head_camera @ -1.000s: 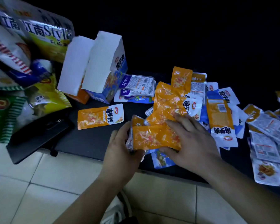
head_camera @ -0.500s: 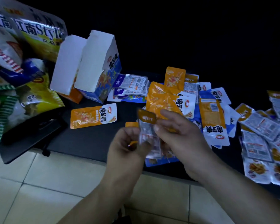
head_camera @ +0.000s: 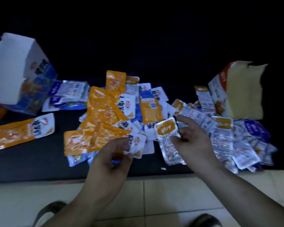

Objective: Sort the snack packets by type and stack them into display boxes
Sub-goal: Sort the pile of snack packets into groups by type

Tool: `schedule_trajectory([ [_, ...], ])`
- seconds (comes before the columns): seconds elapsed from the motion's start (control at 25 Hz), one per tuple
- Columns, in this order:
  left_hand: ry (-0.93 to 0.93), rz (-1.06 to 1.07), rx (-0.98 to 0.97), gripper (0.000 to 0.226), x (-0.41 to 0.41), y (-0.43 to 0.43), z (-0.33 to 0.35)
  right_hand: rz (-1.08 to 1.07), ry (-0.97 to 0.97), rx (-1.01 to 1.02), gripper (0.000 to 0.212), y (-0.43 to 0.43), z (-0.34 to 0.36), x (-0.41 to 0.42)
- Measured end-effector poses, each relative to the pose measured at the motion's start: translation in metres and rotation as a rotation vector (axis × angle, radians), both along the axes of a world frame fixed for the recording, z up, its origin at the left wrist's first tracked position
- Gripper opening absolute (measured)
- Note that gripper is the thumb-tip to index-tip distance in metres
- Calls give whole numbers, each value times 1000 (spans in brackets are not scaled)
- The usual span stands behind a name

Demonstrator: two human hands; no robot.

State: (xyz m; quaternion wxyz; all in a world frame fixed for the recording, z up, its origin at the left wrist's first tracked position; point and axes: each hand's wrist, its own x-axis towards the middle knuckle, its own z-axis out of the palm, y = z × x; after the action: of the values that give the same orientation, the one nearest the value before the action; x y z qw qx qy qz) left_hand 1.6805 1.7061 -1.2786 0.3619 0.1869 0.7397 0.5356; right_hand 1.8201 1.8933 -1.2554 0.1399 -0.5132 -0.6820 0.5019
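Right hand (head_camera: 193,141) pinches a small silvery orange-topped packet (head_camera: 166,129), left hand (head_camera: 111,161) grips long orange foil packets (head_camera: 95,140); sorting seems early, most lying loose.

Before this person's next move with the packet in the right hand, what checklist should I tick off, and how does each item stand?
1. Right hand grips the silver packet with orange header: ok.
2. Left hand pinches the orange packets at their white end: ok.
3. Matching silver packet pile lies just right of the right hand: ok.
4. Orange-and-white display box has room inside: cannot tell, its inside is hidden.
5. Middle heap sorted by type: not ok, blue packets lie mixed among orange ones.
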Motion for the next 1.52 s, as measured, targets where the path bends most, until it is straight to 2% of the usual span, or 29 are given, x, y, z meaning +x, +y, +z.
schedule_trajectory([
  [0.16, -77, -95, 34, 36, 34, 22, 4, -38, -159, 260, 54, 36, 0, 44],
  [0.28, -71, -91, 32, 37, 42, 25, 7, 177, -552, 779, 42, 45, -17, 61],
  [0.32, -53, -92, 26, 38, 44, 25, 6, 259, -628, 859, 36, 45, -26, 68],
  [0.44, 5, -74, 5, 38, 43, 20, -1, 374, -647, 767, 38, 46, -41, 76],
  [0.56, 72, -97, 9, 38, 36, 10, -6, 342, -557, 828, 40, 45, -34, 73],
  [0.68, 299, -130, 30, 30, 18, -2, -10, 381, -277, 799, 41, 23, -25, 41],
  [0.76, 520, -30, 19, 28, -9, -19, -15, 505, -137, 610, 47, -5, -22, 9],
  [0.84, 658, 110, -119, 47, -45, -37, -24, 657, -136, 402, 58, -30, -19, -23],
  [0.88, 670, 132, -244, 60, -61, -46, -27, 723, -167, 369, 65, -39, -18, -40],
  [1.0, 650, 54, -550, 101, -86, -55, -30, 852, -327, 417, 89, -52, -15, -90],
  [1.12, 578, -73, -623, 109, -90, -49, -30, 885, -470, 439, 108, -58, -17, -124],
  [1.2, 559, -95, -594, 103, -102, -46, -29, 851, -495, 412, 112, -60, -20, -131],
  [1.24, 533, -78, -538, 93, -107, -47, -30, 840, -488, 405, 113, -59, -22, -131],
  [1.4, 317, 22, -260, 29, -114, -53, -20, 835, -453, 409, 110, -53, -23, -129],
  [1.52, 246, 211, -165, 19, -122, -66, -9, 756, -429, 343, 105, -49, -20, -130],
])
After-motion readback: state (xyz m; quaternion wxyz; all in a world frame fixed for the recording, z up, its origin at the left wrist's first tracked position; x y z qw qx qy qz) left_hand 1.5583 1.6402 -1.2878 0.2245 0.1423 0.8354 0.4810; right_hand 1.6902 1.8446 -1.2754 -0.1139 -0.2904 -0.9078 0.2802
